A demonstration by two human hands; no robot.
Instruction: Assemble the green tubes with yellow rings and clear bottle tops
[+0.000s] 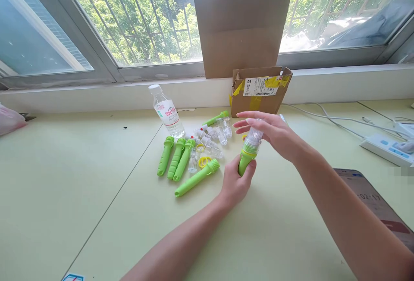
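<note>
My left hand point(237, 179) is closed round a green plastic handle point(246, 161), held tilted above the table. A yellow ring sits at the handle's threaded top, with a clear ribbed cap point(252, 139) over it. Across the top of that cap lies my right hand point(273, 132), touching it with fingers stretched out to the left. To the left on the table are another green handle point(197, 178), several more green handles point(179, 158), several clear caps point(211, 147), small white pieces with red tips point(203, 129) and yellow rings point(204, 161).
Behind the parts stand a water bottle point(168, 115) and a small open cardboard box point(258, 93). Cardboard point(241, 22) leans against the window. At the right are a phone point(371, 199), a white power strip point(388, 148) and loose cables point(330, 119). A plastic bag point(11, 121) lies far left.
</note>
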